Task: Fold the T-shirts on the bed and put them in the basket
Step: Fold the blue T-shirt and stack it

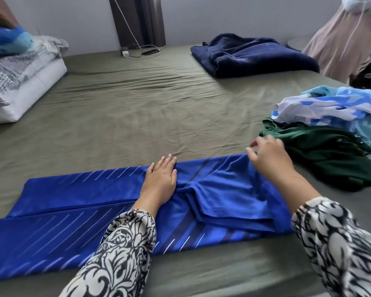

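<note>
A royal-blue T-shirt [73,202] with thin white diagonal stripes lies lengthwise across the near part of the bed, its sides folded in. My left hand [161,176] presses flat on its middle, fingers straight. My right hand [268,157] pinches the far right corner of the shirt with curled fingers. To the right lies a heap of unfolded shirts: a dark green one [330,155] under a light blue and white patterned one [330,106]. No basket is in view.
The bed has a grey-green sheet [148,108]. A folded navy blanket [251,54] lies at the back right. Stacked pillows and bedding [19,76] fill the back left. A charger and cables [141,52] sit by the far wall. Pink clothing [347,33] hangs at the right.
</note>
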